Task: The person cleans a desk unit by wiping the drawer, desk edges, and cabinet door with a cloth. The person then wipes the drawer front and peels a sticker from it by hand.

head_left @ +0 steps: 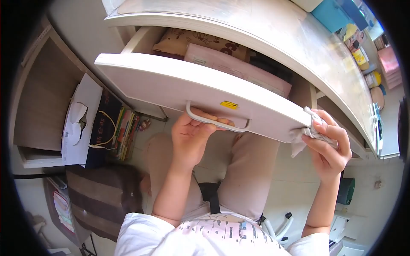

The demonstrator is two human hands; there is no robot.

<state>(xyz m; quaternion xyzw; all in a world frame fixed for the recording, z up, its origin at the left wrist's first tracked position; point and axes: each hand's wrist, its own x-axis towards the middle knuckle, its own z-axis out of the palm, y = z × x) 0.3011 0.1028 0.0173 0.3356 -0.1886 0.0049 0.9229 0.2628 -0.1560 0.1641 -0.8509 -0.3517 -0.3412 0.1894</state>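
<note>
A white drawer [162,81] is pulled out from under the desk [239,21]. My left hand [192,132] is closed round its pale handle [218,123], fingers behind the bar. At the drawer front's right end, my right hand [329,143] grips a whitish cloth [314,132] and presses it against the edge. A yellow sticker [229,105] is on the front panel above the handle. Inside the drawer lie a pink box [239,70] and a tan printed pouch [205,40]; a dark thing behind the box is partly hidden.
To the left, an open shelf [42,94] holds a white paper bag [77,123], a dark bag [100,128] and several books [124,132]. Below it is a brown cushioned seat [104,196]. Bottles and a blue box [326,15] stand on the desk's right side. My legs are under the drawer.
</note>
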